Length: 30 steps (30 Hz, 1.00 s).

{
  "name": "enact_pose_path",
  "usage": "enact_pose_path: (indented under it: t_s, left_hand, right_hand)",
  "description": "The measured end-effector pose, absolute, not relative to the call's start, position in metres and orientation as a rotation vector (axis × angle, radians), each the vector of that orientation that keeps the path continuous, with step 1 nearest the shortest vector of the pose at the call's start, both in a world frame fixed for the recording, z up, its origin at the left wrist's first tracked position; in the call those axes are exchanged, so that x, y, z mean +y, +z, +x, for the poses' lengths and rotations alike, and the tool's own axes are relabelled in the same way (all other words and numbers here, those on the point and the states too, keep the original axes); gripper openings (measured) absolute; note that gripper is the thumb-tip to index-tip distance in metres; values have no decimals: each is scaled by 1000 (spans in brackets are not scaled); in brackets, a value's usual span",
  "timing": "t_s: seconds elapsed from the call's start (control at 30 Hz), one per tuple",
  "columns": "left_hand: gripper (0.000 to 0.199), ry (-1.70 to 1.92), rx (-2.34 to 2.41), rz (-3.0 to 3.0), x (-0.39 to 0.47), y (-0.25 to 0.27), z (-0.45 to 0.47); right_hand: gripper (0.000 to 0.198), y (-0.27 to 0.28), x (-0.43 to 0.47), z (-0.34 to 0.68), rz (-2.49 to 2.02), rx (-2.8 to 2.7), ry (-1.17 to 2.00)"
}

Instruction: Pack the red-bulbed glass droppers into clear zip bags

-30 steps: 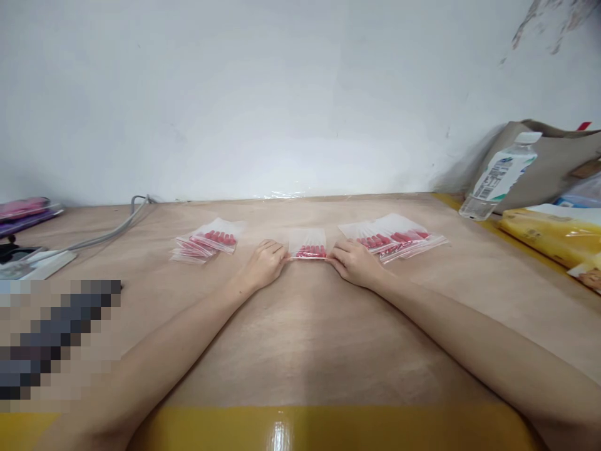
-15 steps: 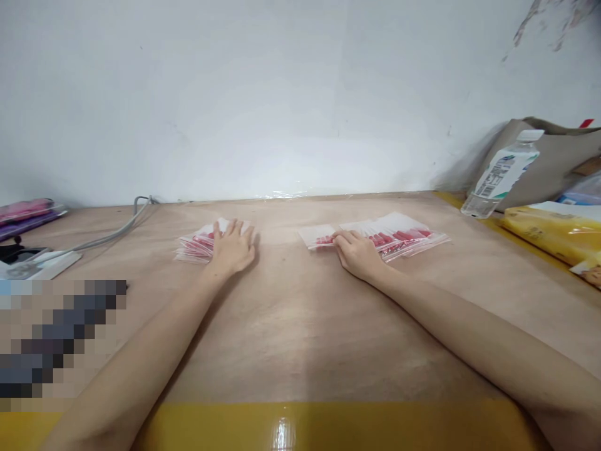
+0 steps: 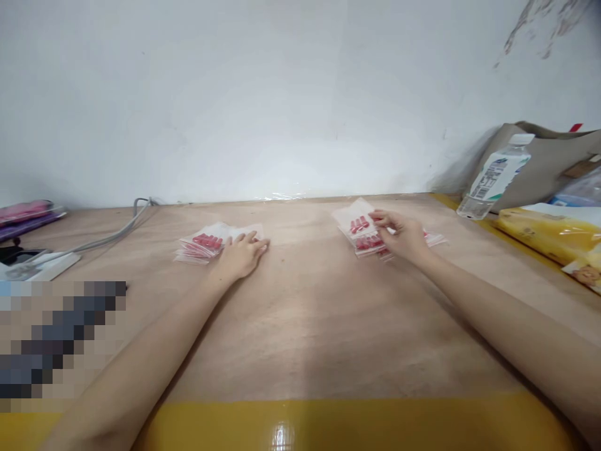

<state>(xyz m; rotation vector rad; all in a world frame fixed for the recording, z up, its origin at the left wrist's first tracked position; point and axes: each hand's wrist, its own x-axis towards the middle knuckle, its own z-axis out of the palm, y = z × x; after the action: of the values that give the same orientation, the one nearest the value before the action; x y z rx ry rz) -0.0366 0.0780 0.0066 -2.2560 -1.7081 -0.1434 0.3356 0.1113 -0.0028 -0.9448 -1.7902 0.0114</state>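
My left hand (image 3: 241,255) rests at the right side of a pile of small clear plastic bags (image 3: 200,247) with red pieces inside. Its fingers are stretched out over a clear bag at the pile's edge. In a pinch, my right hand (image 3: 404,235) holds the right edge of a small clear plastic bag (image 3: 359,216) that contains a row of short red pieces, perhaps false nails. This bag is tilted above a second group of similar bags (image 3: 369,243). Part of that group is hidden behind my right hand.
A water bottle (image 3: 495,178) leans against a grey-brown bag (image 3: 554,150) at the right, beside a yellow packet (image 3: 549,235). A grey cable (image 3: 115,235) and pink and purple packets (image 3: 28,216) are at the left. A white wall (image 3: 300,113) closes the wooden table's (image 3: 291,326) back.
My right hand has moved right and now lifts a bag over the right-hand group. My left hand has slid slightly right, uncovering red pieces in the left pile.
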Motion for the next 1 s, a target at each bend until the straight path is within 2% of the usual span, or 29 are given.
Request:
enact_pose_path:
  t_s: [0.2,0.3,0.37,0.63,0.73,0.87,1.0]
  left_hand:
    - [45,-313,-1543,-2496,63,-11,38]
    - [66,-612,-1419,-2561,54,-13,53]
    - [71,-728,-1404,-2558,49,-11,50]
    - [44,-705,-1371,-2864,41,-5,16]
    - [39,-742,-1361,-2858,44,-7,18]
    - [39,-806,-1456,-2790,49,-11,28]
    - [41,-743,-1480,-2804,51,-10,34]
  right_hand:
    - [4,0,104,400,-1230,-2030,133]
    - [13,14,92,399,-1270,-2199,-136]
    - [15,24,85,384,-1220,-2167,-289]
    - [18,14,68,279,-679,-2408,75]
    - [28,4,68,257,-589,-2504,-35]
    - [26,-10,75,248,-576,-2525,-301]
    - [29,-22,83,252,-623,-2407,-236]
